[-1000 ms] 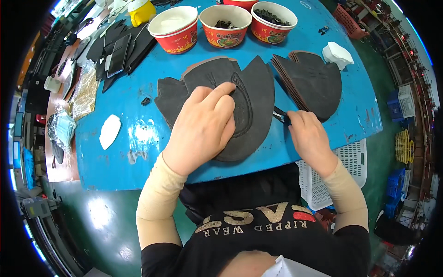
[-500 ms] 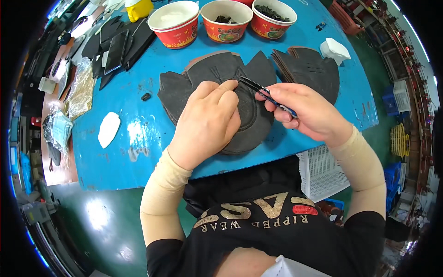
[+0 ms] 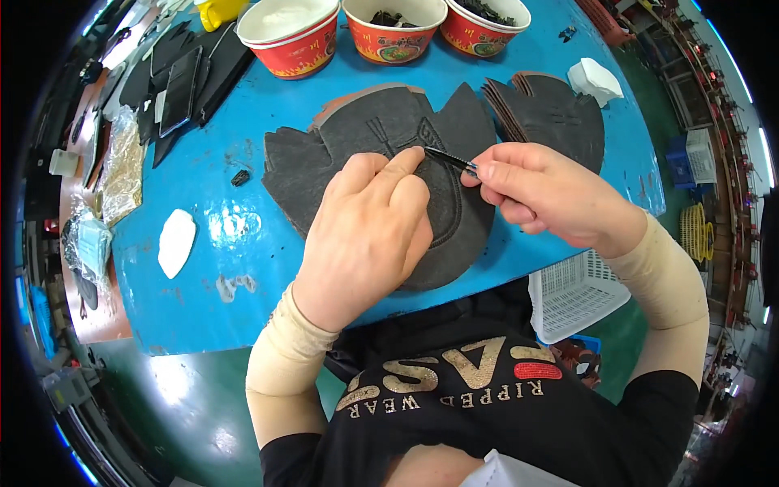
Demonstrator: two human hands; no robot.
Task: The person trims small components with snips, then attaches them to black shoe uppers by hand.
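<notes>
A stack of black, notched leather-like pieces (image 3: pixel 466 231) with brown edges lies in front of me, its top piece marked with raised lines. My left hand (image 3: pixel 365 231) rests on it, fingers bent, with the index fingertip at the tip of a pair of dark tweezers (image 3: pixel 453 160). Whatever the left thumb and lower fingers grip is hidden beneath the hand. My right hand (image 3: pixel 560 191) pinches the tweezers between thumb and fingers, their point over the raised outline. Too small to make out is anything between the tips.
Red paper bowls stand at the back of the blue table (image 3: pixel 162 316); the middle bowl (image 3: pixel 398 47) holds dark scraps. Right of the work lies another black stack (image 3: pixel 560 122), near a white lump (image 3: pixel 596 81). A white oval piece (image 3: pixel 176 243) and a phone (image 3: pixel 180 91) lie leftward.
The tweezers have turned flatter and more of their handle is covered by my right hand. Their tip stays by my left index finger. The whole view has shifted slightly.
</notes>
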